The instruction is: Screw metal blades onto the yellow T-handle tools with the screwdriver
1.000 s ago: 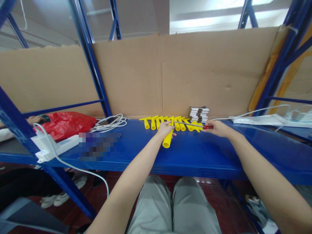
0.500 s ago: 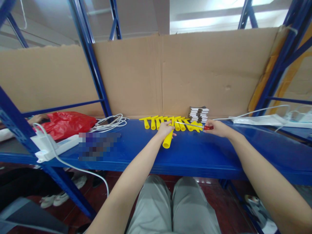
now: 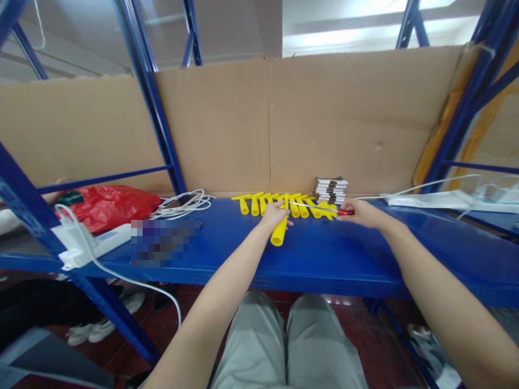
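Observation:
My left hand is closed around a yellow plastic tube-shaped part, its hollow round end facing me. In my right hand is a screwdriver with a red handle, gripped between the fingers. Its long thin metal shaft points left and reaches the upper part of the yellow piece; whether the tip touches is too small to tell. Behind my hands lies a row of similar yellow parts, several of them. Small yellow pieces are heaped to the right of that row, near the shaft.
A stack of white folded papers stands by the cardboard back wall. On the left are a red plastic bag, coiled white cable and a white power strip. Blue rack posts flank the blue shelf.
My hands and the screwdriver have barely shifted. At the far left, another person's hand near the red bag has moved, and something dark green now shows there.

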Available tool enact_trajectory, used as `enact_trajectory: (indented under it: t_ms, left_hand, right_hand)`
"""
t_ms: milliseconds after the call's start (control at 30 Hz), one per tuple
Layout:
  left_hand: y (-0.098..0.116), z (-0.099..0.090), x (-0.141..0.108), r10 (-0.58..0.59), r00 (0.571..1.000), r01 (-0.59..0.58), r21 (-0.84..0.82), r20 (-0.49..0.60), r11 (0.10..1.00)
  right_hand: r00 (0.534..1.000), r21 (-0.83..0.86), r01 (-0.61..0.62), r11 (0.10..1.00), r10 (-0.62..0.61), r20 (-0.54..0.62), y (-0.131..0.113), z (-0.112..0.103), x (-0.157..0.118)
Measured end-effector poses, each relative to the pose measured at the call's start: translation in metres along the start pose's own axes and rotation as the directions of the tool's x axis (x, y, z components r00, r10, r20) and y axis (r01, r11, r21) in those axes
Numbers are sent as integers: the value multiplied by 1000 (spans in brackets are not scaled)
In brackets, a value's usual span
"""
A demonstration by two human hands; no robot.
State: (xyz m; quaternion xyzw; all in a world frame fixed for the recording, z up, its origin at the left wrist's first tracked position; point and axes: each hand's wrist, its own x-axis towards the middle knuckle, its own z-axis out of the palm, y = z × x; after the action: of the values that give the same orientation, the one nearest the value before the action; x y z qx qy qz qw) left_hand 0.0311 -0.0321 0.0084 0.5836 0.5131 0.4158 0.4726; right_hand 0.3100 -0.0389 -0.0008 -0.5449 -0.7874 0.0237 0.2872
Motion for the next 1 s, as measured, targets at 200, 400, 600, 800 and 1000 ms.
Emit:
enact_trajectory:
  t_ms: [200,400,600,800,1000]
  left_hand:
    - [0,0,-1,9,1000,-9,-13,6,1000]
    - [0,0,-2,11,1000,-11,-21,8,1000]
    - [1,0,-3,9,1000,-9,-24,11,1000]
    - [0,1,-3,-2,1000,2,-17,2,1000]
    - [0,0,-3,20,1000,-19,-13,19,1000]
  right_hand:
    - [998,-49,25,999,-27,-52,-3,-2,-1]
    - [1000,-29,13,999,-13,20,-9,-8,-4]
    - [991,10,-1,1000,0,132,-11,-6,-4]
    - [999,35,-35,999,35,11,-7,-1,-1]
    - [1000,-31,0,1000,0,-3,-6,-6,-4]
